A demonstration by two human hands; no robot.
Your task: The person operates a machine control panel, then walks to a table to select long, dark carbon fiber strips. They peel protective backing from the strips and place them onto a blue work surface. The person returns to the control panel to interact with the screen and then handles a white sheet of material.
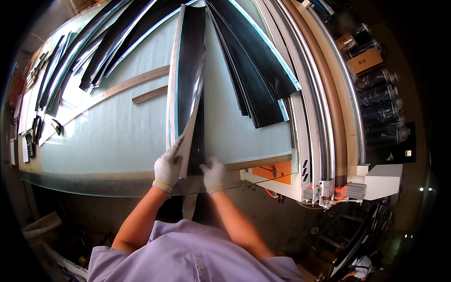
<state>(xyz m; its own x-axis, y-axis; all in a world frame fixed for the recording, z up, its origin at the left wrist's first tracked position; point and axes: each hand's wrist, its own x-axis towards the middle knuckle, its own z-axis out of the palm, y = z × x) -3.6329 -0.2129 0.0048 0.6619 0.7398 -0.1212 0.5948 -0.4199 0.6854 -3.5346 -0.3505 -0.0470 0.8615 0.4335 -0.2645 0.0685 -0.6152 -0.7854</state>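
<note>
A long glossy black film strip (191,61) with a pale left edge runs away from me down the middle of the glass-topped table. Its near part is twisted, so the whitish underside (188,149) shows over a dark layer. My left hand (167,170), in a white knit glove with a yellow cuff, is closed on the strip's near left edge, the index finger lying along it. At the strip's near right edge is my right hand (214,176), gloved the same. Its fingers look curled but are blurred, so their grip is unclear.
More dark film strips fan out at the right (253,70) and far left (112,44). A long steel ruler (127,83), a short metal bar (149,95) and a small dark tool (57,127) lie left. Along the right side runs a roller machine (329,94); wrapped rolls (378,113) stand beyond.
</note>
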